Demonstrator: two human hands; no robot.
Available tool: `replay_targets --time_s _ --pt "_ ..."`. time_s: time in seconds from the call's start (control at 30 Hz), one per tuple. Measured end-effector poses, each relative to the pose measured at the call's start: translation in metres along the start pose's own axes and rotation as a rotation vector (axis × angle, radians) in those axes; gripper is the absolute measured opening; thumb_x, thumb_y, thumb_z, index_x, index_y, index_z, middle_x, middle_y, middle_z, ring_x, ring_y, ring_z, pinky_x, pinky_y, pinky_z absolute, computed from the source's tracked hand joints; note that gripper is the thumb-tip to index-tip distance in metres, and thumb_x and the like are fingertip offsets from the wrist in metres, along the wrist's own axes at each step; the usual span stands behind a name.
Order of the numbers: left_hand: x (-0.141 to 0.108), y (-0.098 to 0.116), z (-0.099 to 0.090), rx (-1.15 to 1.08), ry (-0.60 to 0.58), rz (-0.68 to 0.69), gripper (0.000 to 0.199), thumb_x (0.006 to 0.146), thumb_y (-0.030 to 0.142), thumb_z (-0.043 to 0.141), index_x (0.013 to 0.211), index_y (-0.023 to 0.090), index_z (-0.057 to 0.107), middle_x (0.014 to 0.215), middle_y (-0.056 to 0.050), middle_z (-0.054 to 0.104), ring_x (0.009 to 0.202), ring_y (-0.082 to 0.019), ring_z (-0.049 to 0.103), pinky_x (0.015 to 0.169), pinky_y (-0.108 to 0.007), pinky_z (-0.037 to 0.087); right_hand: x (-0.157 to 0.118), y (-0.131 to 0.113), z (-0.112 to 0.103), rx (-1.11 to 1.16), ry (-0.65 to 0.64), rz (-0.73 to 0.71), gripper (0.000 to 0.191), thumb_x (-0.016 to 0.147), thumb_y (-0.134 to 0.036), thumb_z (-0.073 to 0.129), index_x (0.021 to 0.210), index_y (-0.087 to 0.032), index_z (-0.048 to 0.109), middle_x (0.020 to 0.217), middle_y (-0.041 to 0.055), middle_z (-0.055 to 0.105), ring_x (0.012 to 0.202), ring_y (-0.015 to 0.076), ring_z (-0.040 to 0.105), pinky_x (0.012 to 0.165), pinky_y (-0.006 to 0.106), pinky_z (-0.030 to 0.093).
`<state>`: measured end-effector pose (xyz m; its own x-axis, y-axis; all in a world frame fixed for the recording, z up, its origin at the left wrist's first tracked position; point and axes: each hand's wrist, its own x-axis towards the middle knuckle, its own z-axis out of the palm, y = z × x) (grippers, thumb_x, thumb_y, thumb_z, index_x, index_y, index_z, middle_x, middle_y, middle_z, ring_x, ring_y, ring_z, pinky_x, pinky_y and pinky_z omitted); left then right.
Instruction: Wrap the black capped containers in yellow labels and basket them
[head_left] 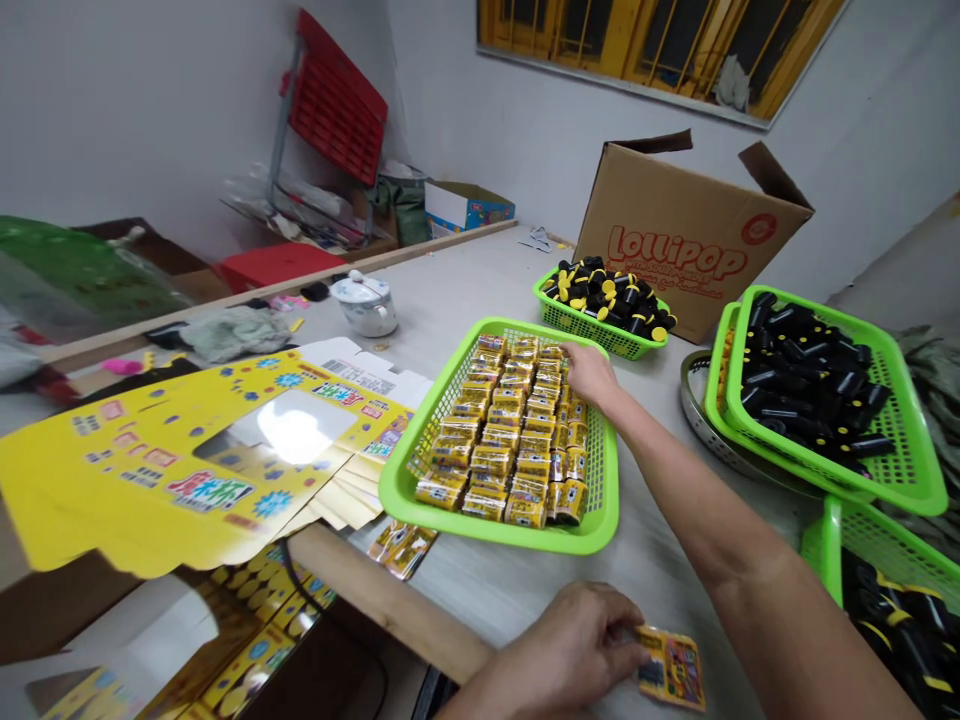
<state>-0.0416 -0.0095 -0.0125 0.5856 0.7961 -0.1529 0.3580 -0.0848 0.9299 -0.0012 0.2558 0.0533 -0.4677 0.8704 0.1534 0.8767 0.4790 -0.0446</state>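
Note:
A bright green basket (499, 535) sits on the table, holding rows of small yellow foil-wrapped packs (491, 460). My right hand (591, 374) reaches into its far right corner against the packs. Those fingers curl downward, and their tips are hidden. Near the table's front edge, my left hand (574, 640) is closed, thumb and fingers pinched at the left edge of a flat yellow printed packet (673, 668). More flat printed packets (403, 548) lie beside the basket's near left corner.
Flattened yellow printed boxes (150, 450) lie left. A green basket of black, yellow-capped containers (607, 300) stands behind, before a cardboard carton (686, 240). More black containers (810, 375) fill stacked baskets at right. A lidded white pot (365, 305) stands farther back.

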Motion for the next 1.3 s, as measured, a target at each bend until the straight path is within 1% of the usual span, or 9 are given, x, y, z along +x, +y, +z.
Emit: replay_targets --time_s 0.23,0.57,0.7,0.8,0.93,1.07,1.13,1.23,1.3 --pt "-0.001 0.002 -0.001 -0.016 0.004 -0.029 0.032 0.082 0.033 0.066 0.108 0.015 0.075 0.095 -0.008 0.075 0.076 -0.017 0.064 0.067 -0.023 0.046 -0.003 -0.01 -0.006 -0.082 -0.076 -0.137 0.045 0.092 -0.011 0.044 0.128 -0.025 0.066 0.121 0.0112 0.062 0.114 0.0276 0.053 0.09 0.036 0.043" --pt "-0.001 0.0 -0.001 -0.008 0.011 -0.02 0.032 0.082 0.033 0.067 0.108 0.017 0.075 0.096 -0.006 0.075 0.075 -0.017 0.063 0.066 -0.022 0.046 -0.009 -0.015 -0.009 -0.129 -0.095 -0.136 0.044 0.092 -0.01 0.043 0.128 -0.022 0.067 0.122 0.0137 0.062 0.113 0.0291 0.054 0.089 0.039 0.043" --pt "0.001 -0.002 0.001 0.006 0.01 0.008 0.031 0.083 0.032 0.065 0.108 0.015 0.075 0.093 -0.007 0.075 0.074 -0.017 0.063 0.067 -0.023 0.047 -0.018 -0.014 -0.025 -0.101 -0.033 -0.101 0.045 0.095 -0.014 0.042 0.134 -0.022 0.061 0.128 0.0133 0.061 0.115 0.0285 0.054 0.093 0.038 0.044" --pt "0.001 -0.002 0.002 -0.014 0.031 0.008 0.032 0.085 0.032 0.063 0.108 0.014 0.075 0.09 -0.007 0.075 0.073 -0.016 0.063 0.066 -0.023 0.047 -0.045 -0.008 -0.046 -0.061 0.015 -0.068 0.042 0.098 -0.02 0.04 0.137 -0.019 0.058 0.131 0.0138 0.061 0.118 0.0286 0.054 0.096 0.039 0.043" --pt "-0.002 -0.002 0.001 -0.059 0.036 0.009 0.031 0.086 0.032 0.062 0.106 0.012 0.074 0.09 -0.006 0.075 0.078 -0.017 0.064 0.072 -0.025 0.049 -0.132 0.009 -0.07 0.053 0.155 -0.072 0.031 0.099 -0.028 0.045 0.115 -0.02 0.069 0.112 0.0107 0.071 0.103 0.0262 0.063 0.09 0.037 0.047" --pt "-0.004 0.008 0.001 -0.093 0.077 0.019 0.035 0.09 0.032 0.059 0.116 0.01 0.07 0.103 -0.01 0.075 0.089 -0.021 0.067 0.08 -0.029 0.052 -0.27 0.03 -0.08 0.099 0.27 0.074 0.038 0.096 -0.05 0.048 0.077 -0.026 0.07 0.073 0.0065 0.07 0.069 0.022 0.065 0.069 0.035 0.049" --pt "-0.002 0.026 0.009 0.013 0.042 0.103 0.033 0.093 0.029 0.054 0.118 0.011 0.069 0.109 -0.011 0.075 0.096 -0.022 0.068 0.086 -0.03 0.051 -0.344 0.043 -0.074 0.14 0.244 0.217 0.037 0.095 -0.052 0.049 0.073 -0.029 0.068 0.069 0.0048 0.07 0.061 0.0211 0.065 0.062 0.036 0.05" --pt "0.013 0.065 0.042 0.328 -0.137 0.325 0.031 0.095 0.022 0.051 0.121 0.013 0.066 0.111 -0.013 0.074 0.103 -0.025 0.068 0.09 -0.033 0.051 -0.441 0.07 -0.051 0.088 0.249 0.463 0.031 0.092 -0.054 0.045 0.088 -0.036 0.07 0.081 0.0055 0.074 0.065 0.0262 0.07 0.057 0.041 0.053" --pt "0.032 0.087 0.077 0.527 -0.238 0.47 0.028 0.092 0.023 0.058 0.116 0.012 0.067 0.104 -0.014 0.074 0.094 -0.026 0.069 0.08 -0.033 0.053 -0.49 0.087 -0.032 0.039 0.238 0.545 0.031 0.089 -0.052 0.044 0.096 -0.04 0.071 0.086 0.0084 0.074 0.074 0.0316 0.071 0.06 0.046 0.055"
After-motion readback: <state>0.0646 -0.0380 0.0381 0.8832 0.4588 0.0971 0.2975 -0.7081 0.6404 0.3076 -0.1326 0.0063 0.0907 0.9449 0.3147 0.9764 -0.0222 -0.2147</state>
